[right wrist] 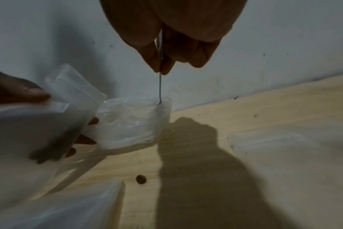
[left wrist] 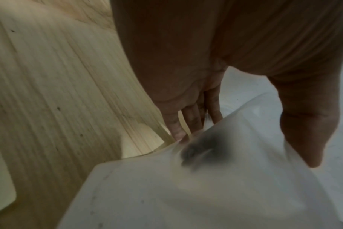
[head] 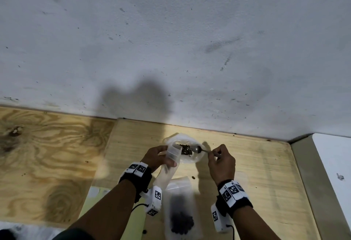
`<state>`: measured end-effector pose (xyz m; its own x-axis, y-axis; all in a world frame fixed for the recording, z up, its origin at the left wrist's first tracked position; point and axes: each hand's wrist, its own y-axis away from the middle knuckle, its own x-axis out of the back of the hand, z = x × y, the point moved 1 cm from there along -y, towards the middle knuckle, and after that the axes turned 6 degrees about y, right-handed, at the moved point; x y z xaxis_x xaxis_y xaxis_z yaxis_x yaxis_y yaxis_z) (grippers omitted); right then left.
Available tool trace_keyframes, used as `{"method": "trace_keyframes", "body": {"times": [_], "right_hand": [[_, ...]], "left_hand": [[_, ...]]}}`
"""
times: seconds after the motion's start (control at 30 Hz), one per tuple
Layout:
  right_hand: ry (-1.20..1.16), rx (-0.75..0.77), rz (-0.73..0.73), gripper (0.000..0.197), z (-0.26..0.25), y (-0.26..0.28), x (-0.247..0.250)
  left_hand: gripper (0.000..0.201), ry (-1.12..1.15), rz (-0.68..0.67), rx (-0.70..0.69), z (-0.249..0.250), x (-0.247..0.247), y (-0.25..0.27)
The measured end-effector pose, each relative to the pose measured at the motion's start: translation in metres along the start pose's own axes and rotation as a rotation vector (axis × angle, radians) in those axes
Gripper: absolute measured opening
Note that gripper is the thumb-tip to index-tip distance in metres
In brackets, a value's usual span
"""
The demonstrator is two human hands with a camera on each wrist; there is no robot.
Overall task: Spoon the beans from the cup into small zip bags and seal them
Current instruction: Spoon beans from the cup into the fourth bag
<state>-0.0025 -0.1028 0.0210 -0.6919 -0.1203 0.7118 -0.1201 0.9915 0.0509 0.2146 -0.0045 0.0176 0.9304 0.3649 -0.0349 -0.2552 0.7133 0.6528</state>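
Observation:
A clear plastic cup (head: 197, 159) (right wrist: 131, 124) with dark beans (head: 185, 149) stands on the wooden board near the wall. My left hand (head: 158, 157) (left wrist: 186, 86) grips a small frosted zip bag (head: 171, 154) (left wrist: 206, 186) (right wrist: 55, 117), its open mouth held against the cup's left rim. My right hand (head: 221, 161) (right wrist: 166, 51) pinches the handle of a metal spoon (head: 199, 149) (right wrist: 160, 86); its bowl sits inside the cup beside the beans. A few dark beans show through the held bag.
A zip bag filled with beans (head: 181, 215) lies on the board (head: 256, 173) near me. One loose bean (head: 193, 178) (right wrist: 141, 179) lies between my hands. Another flat bag (right wrist: 290, 155) lies at the right. The white wall (head: 171, 40) rises just behind the cup.

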Motion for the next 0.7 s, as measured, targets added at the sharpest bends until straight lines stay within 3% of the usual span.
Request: {"method": "trace_keyframes", "body": {"times": [0.1,0.33,0.5,0.7], "right_hand": [[-0.078,-0.040,-0.013,0.035,0.000,0.001,-0.007],[-0.200,-0.254,-0.063,0.027,0.001,0.007,-0.027],[-0.312,-0.453,-0.107,0.021,0.009,0.001,-0.033],[-0.434,-0.461,-0.094,0.022,0.014,-0.013,-0.009]], "left_hand": [[0.054,-0.007,-0.011,-0.006,-0.001,0.000,-0.003],[0.054,-0.027,-0.018,-0.014,0.001,-0.005,-0.005],[0.069,-0.036,-0.004,0.006,0.000,-0.006,-0.007],[0.089,-0.105,0.055,-0.013,0.000,-0.004,-0.006]]}}
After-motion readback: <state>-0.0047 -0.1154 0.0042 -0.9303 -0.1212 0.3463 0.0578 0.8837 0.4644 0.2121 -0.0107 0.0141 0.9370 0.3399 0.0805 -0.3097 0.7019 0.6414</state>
